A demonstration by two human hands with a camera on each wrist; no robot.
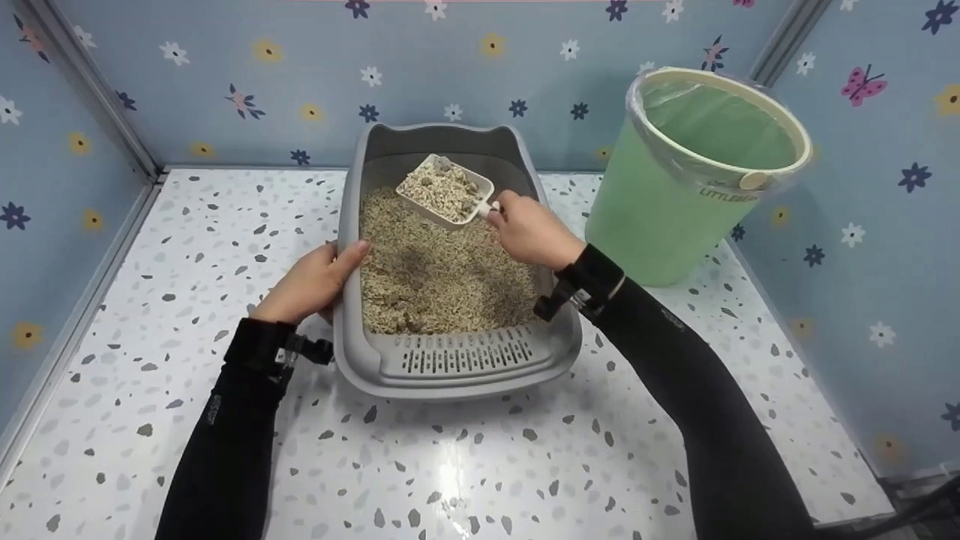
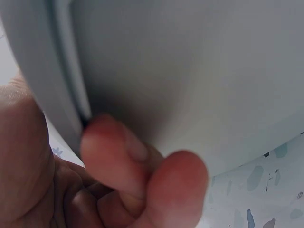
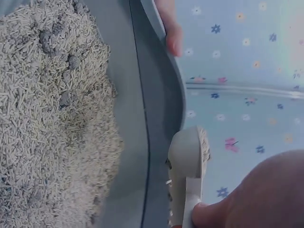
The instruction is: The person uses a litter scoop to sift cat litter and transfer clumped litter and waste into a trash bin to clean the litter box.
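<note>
A grey litter box (image 1: 457,386) sits on the table, filled with pale pellet litter (image 1: 442,281) that has darker patches. My left hand (image 1: 311,281) grips its left rim, thumb over the top; in the left wrist view the curled fingers (image 2: 173,190) lie against the outer wall under the lip. By its handle, my right hand (image 1: 534,231) holds a white litter scoop (image 3: 185,154) above the back part of the box. Pellets and several greyish clumps (image 1: 442,163) load the scoop. In the right wrist view the thumb presses along the handle.
To the right of the box stands a green bin (image 1: 652,217) with a clear plastic liner folded over its cream rim. Flower-patterned panels (image 1: 420,67) enclose the speckled white table (image 1: 225,217) at the back and both sides.
</note>
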